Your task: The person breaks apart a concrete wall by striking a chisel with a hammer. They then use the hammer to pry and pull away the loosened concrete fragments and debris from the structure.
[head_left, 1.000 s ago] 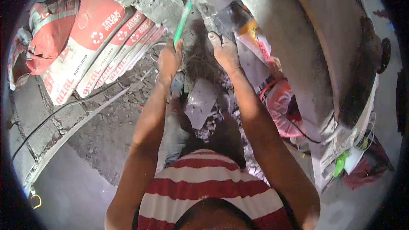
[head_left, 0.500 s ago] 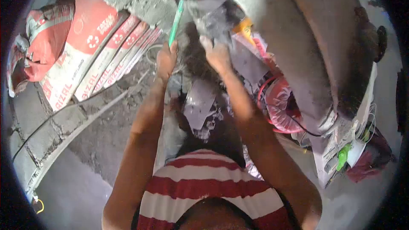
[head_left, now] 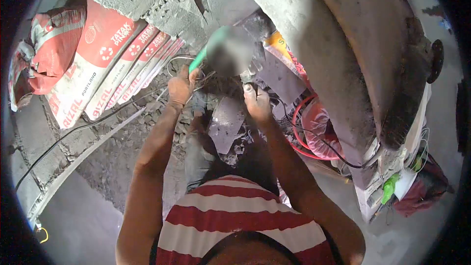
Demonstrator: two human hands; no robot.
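- The dark curved surface (head_left: 363, 64) takes up the right side, its edge sweeping down toward the lower right.
- Rough pale concrete (head_left: 147, 0) spans the top, beyond both hands.
- Red-and-white cement bags (head_left: 100, 64) lean in a row on the left, printed "RIZAL" and "PORTLAND".
- The person's striped shirt (head_left: 240, 213) fills the bottom centre.
- Broken rubble (head_left: 152, 122) covers the ground near the bags.
- Pink plastic (head_left: 316, 122) lies beside the right forearm, with a red loop (head_left: 295, 122) around part of it.
- A flat pale slab (head_left: 225, 125) lies between the person's legs.
- The green-handled tool (head_left: 198, 61) is in the left hand, slanting up and right; its far end is blurred.
- The left hand (head_left: 181, 88) has its fingers wrapped around that handle.
- The right hand (head_left: 257, 103), just beside, has its fingers closed on a pale rod.
- That pale rod (head_left: 250, 71) points up toward the blur.
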